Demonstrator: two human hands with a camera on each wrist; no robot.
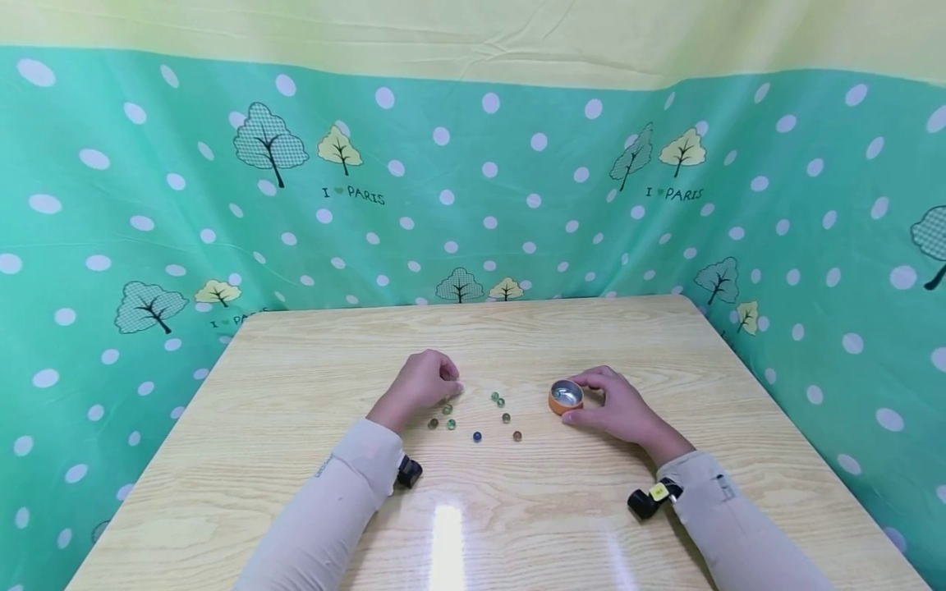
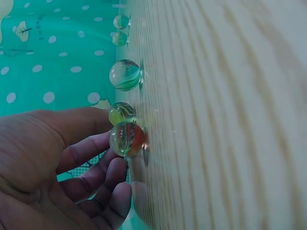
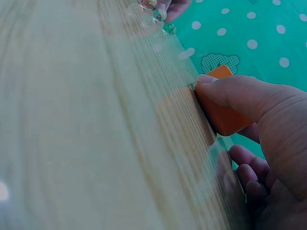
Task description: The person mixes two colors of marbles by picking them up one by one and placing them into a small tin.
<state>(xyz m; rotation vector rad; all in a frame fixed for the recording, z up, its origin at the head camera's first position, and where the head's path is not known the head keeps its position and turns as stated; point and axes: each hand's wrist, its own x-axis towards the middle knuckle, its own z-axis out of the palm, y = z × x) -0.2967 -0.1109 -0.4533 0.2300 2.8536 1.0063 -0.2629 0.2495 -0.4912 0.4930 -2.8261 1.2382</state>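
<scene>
My left hand [image 1: 423,382] is low over the table beside several glass marbles, fingers bent and thumb near the index finger. In the left wrist view, a yellow-green marble [image 2: 121,114] and a reddish one [image 2: 127,139] hide the fingertips of that hand [image 2: 72,167], so whether it pinches anything is unclear. My right hand [image 1: 619,408] grips a small round orange tin [image 1: 566,397] between thumb and fingers; its silvery inside faces up, with something small and shiny in it. The right wrist view shows the thumb of the right hand [image 3: 268,110] against the orange wall [image 3: 223,108].
Between the hands lie two green marbles [image 1: 498,400], a dark one [image 1: 506,418], a blue one [image 1: 477,437] and a brown one [image 1: 517,436]. Near the left hand is a green marble [image 1: 452,424]. A dotted green curtain [image 1: 414,189] stands behind the wooden table [image 1: 517,525].
</scene>
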